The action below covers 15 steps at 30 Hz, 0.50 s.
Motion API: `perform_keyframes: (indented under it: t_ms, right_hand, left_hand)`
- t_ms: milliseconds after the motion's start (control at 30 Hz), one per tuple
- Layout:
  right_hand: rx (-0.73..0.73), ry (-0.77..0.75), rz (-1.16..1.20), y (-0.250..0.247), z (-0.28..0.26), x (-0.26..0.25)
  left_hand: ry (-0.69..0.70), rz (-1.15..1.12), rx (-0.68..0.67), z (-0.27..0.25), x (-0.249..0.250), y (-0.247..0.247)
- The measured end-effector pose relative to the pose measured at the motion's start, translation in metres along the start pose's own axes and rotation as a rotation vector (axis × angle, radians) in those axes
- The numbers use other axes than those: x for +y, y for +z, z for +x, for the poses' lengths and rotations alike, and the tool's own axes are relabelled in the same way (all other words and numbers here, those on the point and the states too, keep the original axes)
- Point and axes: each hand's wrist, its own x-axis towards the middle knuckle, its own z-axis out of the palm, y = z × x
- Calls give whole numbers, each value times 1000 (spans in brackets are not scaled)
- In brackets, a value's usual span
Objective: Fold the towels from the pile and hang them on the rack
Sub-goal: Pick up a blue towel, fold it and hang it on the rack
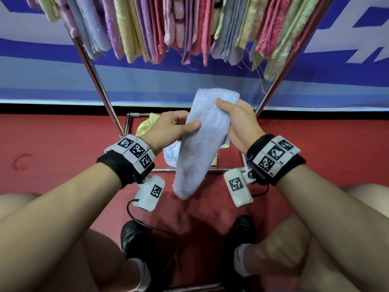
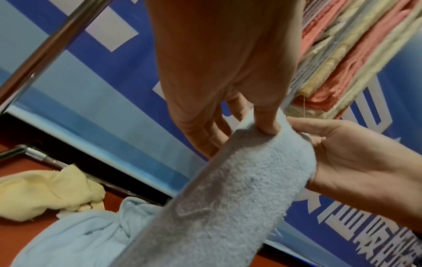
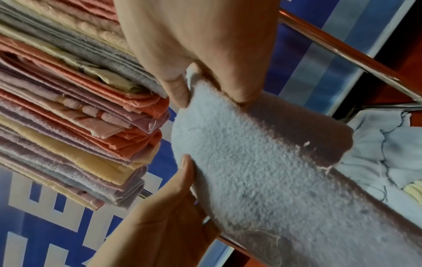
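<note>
A folded light-blue towel (image 1: 202, 142) hangs in the air between my hands, its long end pointing down toward me. My right hand (image 1: 235, 119) grips its upper part, thumb on the front and fingers behind. My left hand (image 1: 179, 127) pinches its left edge with the thumb on top. In the left wrist view the thumb presses the towel (image 2: 239, 195) near its top, and in the right wrist view the towel (image 3: 262, 171) is clamped between thumb and fingers. Below lies the pile: a blue towel (image 1: 171, 153) and a yellow towel (image 1: 145, 125). Overhead the rack (image 1: 99, 81) carries several hung towels (image 1: 168, 26).
The rack's chrome legs slant down on both sides to a base bar (image 1: 189, 170) on the red floor (image 1: 52, 144). A blue and white banner (image 1: 42, 70) covers the wall behind. My knees and black shoes (image 1: 134, 239) are at the bottom.
</note>
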Motion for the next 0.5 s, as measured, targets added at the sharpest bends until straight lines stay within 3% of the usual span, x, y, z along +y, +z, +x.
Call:
perform_keyframes:
  t_ms: [300,500]
  right_hand:
    - [-76,48,-9,-3,4,-6]
    - [-115,-9,-78,-2,4,-7]
  left_hand:
    - [-59,-74,-4,-2,6,4]
    - [-6,70,-20,-3,3,0]
